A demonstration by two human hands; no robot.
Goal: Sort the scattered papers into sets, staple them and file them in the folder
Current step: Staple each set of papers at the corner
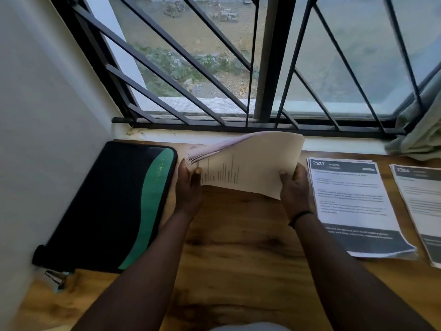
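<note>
I hold a bundle of printed papers (248,161) lifted off the wooden table (238,247), tilted up toward the window. My left hand (188,185) pinches its left edge, thumb on the top sheet. My right hand (294,185) grips its lower right corner. A black and green zip folder (112,206) lies closed at the left, against the wall. Two sets of papers lie flat at the right: one headed "2937" (353,206) and another (420,206) cut off by the frame edge. A small metal stapler (56,278) peeks out below the folder.
A barred window (238,68) and its white sill (334,143) run along the table's far edge. A white wall (47,115) closes the left side. A grey-green curtain (420,130) hangs at the far right.
</note>
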